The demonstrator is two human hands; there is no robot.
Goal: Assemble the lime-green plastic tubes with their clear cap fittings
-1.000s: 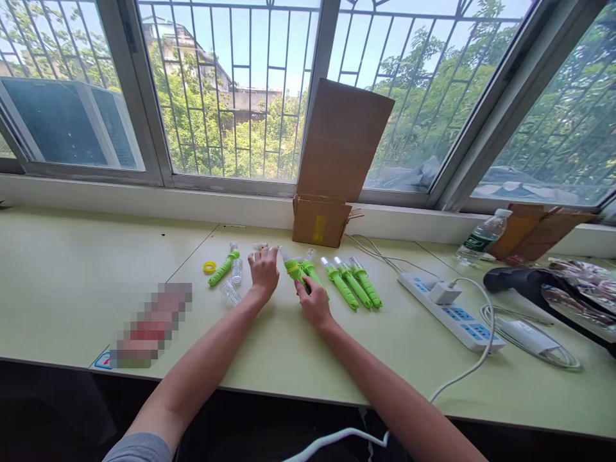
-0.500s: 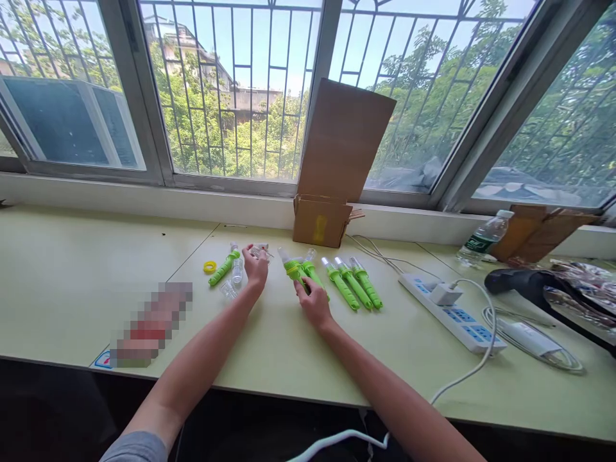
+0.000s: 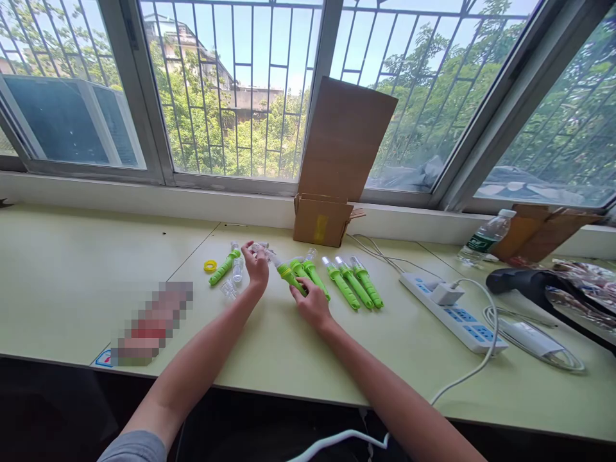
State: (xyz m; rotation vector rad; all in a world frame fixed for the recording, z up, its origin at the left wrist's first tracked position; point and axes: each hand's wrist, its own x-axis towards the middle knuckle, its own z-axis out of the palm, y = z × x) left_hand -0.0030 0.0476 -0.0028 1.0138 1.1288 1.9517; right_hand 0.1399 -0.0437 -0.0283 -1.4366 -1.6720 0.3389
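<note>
Okay, left hand [image 3: 256,268] grip was pinching a clear plastic piece [image 3: 262,251]; right hand [image 3: 312,303] grip was closed round a green stick [image 3: 290,278], clear tip angled up-left toward that piece, over the worktop [image 3: 385,359]. Couldn't tell whether tip and piece were just touching or one sat inside the other. Best method, I reckoned: stick steady, both on one axis, light pinch so the plastic wouldn't flex, straight motion, no tilt. Two more green sticks [image 3: 316,277] lay just right, close enough to get knocked.
</note>
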